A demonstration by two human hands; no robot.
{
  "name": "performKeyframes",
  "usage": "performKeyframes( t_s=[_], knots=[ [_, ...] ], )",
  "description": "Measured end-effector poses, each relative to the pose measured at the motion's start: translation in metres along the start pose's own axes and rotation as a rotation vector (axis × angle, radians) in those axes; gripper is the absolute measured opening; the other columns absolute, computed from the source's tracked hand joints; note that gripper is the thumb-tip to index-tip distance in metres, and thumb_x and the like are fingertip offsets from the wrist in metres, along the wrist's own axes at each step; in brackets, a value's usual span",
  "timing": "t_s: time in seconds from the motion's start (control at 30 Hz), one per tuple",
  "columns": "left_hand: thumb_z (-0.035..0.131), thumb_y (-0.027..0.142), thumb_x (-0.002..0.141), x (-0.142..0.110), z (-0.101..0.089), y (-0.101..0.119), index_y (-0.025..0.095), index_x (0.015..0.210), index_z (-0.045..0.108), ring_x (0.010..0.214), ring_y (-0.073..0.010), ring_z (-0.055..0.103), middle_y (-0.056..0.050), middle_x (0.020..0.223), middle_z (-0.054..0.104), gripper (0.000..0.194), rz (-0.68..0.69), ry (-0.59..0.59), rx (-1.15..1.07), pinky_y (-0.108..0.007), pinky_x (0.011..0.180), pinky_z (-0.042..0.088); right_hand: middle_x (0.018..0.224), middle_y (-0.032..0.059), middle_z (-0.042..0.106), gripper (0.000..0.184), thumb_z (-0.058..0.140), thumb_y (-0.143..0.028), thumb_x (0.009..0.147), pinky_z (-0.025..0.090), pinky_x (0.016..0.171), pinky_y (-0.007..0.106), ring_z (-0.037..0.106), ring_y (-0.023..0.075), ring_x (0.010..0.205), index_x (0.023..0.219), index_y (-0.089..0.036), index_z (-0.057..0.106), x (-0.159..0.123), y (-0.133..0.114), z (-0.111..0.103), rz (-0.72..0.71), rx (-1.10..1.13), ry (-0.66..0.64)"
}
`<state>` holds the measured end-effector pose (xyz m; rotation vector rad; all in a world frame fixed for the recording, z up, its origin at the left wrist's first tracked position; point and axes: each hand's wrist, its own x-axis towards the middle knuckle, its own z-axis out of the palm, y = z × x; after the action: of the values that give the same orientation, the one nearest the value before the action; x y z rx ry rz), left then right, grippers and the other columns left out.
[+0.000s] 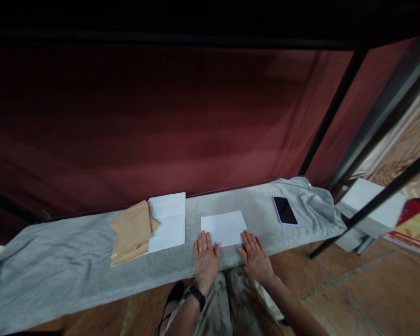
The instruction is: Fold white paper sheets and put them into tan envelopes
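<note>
1. Left hand (206,259): palm down, fingers straight and unclenched, grasping nothing. Fingertips rest at the near left corner of a white sheet (224,227).
2. Right hand (256,256): also palm down and spread loosely, no grip. Fingertips at the near right corner of the same sheet.
3. White sheet lies flat just beyond both hands, roughly centred between them, on a bench draped in grey cloth (80,261).
4. Left of the left hand, a little beyond it: white paper (169,221) with a faint crease across it, apart from the sheet.
5. Farther left of that hand: brown envelopes (132,228), loosely piled, edges fanned, overlapping the left side of the white paper.
6. Beyond and right of the right hand: phone (285,211), dark screen up, pale purple edge, well apart from the sheet.
7. Dark wristband (195,297) on the left wrist, just behind the hand.
8. Ahead of both hands, past the bench: dark red panel (202,126).
</note>
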<state>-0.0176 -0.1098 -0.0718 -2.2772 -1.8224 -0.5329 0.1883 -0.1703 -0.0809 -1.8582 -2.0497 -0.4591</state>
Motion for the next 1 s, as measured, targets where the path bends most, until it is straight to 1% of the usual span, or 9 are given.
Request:
performKeyframes(
  t_s=[0.2, 0.37, 0.5, 0.57, 0.63, 0.7, 0.8, 0.9, 1.0],
  knots=[
    [0.033, 0.028, 0.099, -0.003, 0.008, -0.003, 0.003, 0.147, 0.048, 0.145, -0.0289, 0.042, -0.021, 0.153, 0.046, 0.056, -0.052, 0.029, -0.005, -0.049, 0.118, 0.037, 0.155, 0.0154, 0.046, 0.057, 0.032, -0.039, 0.106, 0.028, 0.120, 0.048, 0.045, 0.0286, 0.142, 0.153, -0.008, 0.042, -0.004, 0.013, 0.005, 0.068, 0.011, -0.009],
    [0.035, 0.024, 0.098, -0.004, 0.006, -0.006, 0.007, 0.146, 0.051, 0.145, -0.0275, 0.044, -0.018, 0.153, 0.049, 0.053, -0.071, 0.027, -0.036, -0.049, 0.119, 0.036, 0.156, 0.0149, 0.045, 0.058, 0.031, -0.041, 0.106, 0.029, 0.120, 0.047, 0.046, 0.0284, 0.142, 0.155, -0.010, 0.040, -0.006, 0.011, 0.005, 0.103, 0.046, 0.015],
    [0.035, 0.024, 0.099, -0.001, 0.002, -0.002, 0.008, 0.148, 0.048, 0.146, -0.0302, 0.040, -0.019, 0.155, 0.045, 0.053, -0.109, 0.035, -0.042, -0.053, 0.120, 0.032, 0.155, 0.0165, 0.047, 0.058, 0.029, -0.042, 0.107, 0.031, 0.119, 0.049, 0.046, 0.0290, 0.142, 0.155, -0.011, 0.038, -0.001, 0.010, 0.006, 0.164, 0.093, 0.003],
    [0.035, 0.024, 0.100, 0.004, 0.001, 0.007, 0.009, 0.150, 0.045, 0.149, -0.0294, 0.036, -0.017, 0.158, 0.042, 0.054, -0.074, 0.039, -0.056, -0.052, 0.122, 0.031, 0.154, 0.0169, 0.047, 0.059, 0.028, -0.043, 0.107, 0.033, 0.118, 0.049, 0.045, 0.0292, 0.143, 0.154, -0.010, 0.041, 0.010, 0.007, 0.005, 0.195, 0.128, -0.019],
    [0.033, 0.023, 0.100, 0.014, 0.001, 0.021, 0.011, 0.153, 0.041, 0.151, -0.0266, 0.033, -0.015, 0.160, 0.040, 0.054, 0.012, 0.011, -0.083, -0.049, 0.122, 0.031, 0.155, 0.0155, 0.047, 0.059, 0.025, -0.043, 0.108, 0.034, 0.118, 0.047, 0.043, 0.0278, 0.145, 0.153, -0.010, 0.043, 0.027, 0.001, 0.003, 0.176, 0.184, -0.049],
    [0.032, 0.020, 0.100, 0.027, 0.003, 0.035, 0.011, 0.153, 0.040, 0.152, -0.0255, 0.031, -0.013, 0.161, 0.039, 0.055, 0.093, -0.044, -0.101, -0.048, 0.123, 0.031, 0.155, 0.0140, 0.047, 0.058, 0.023, -0.042, 0.108, 0.033, 0.120, 0.045, 0.041, 0.0253, 0.146, 0.152, -0.011, 0.045, 0.049, -0.007, 0.001, 0.128, 0.244, -0.081],
    [0.034, 0.015, 0.097, 0.048, 0.008, 0.049, 0.012, 0.154, 0.039, 0.152, -0.0279, 0.029, -0.014, 0.162, 0.037, 0.057, 0.179, -0.144, -0.096, -0.050, 0.123, 0.030, 0.156, 0.0111, 0.047, 0.055, 0.022, -0.039, 0.109, 0.032, 0.120, 0.044, 0.039, 0.0224, 0.147, 0.152, -0.014, 0.045, 0.082, -0.019, 0.004, 0.062, 0.313, -0.138],
    [0.037, 0.015, 0.095, 0.065, 0.014, 0.046, 0.013, 0.154, 0.040, 0.153, -0.0303, 0.027, -0.014, 0.161, 0.036, 0.059, 0.182, -0.235, -0.078, -0.051, 0.123, 0.028, 0.155, 0.0100, 0.048, 0.051, 0.023, -0.034, 0.109, 0.030, 0.121, 0.045, 0.040, 0.0209, 0.147, 0.150, -0.016, 0.049, 0.105, -0.025, 0.012, 0.035, 0.332, -0.184],
    [0.036, 0.015, 0.095, 0.074, 0.020, 0.035, 0.014, 0.154, 0.041, 0.153, -0.0298, 0.027, -0.013, 0.162, 0.036, 0.059, 0.144, -0.270, -0.058, -0.051, 0.123, 0.028, 0.153, 0.0101, 0.051, 0.048, 0.028, -0.032, 0.109, 0.028, 0.122, 0.047, 0.042, 0.0225, 0.146, 0.146, -0.017, 0.053, 0.115, -0.026, 0.023, 0.024, 0.300, -0.199]
  ],
)
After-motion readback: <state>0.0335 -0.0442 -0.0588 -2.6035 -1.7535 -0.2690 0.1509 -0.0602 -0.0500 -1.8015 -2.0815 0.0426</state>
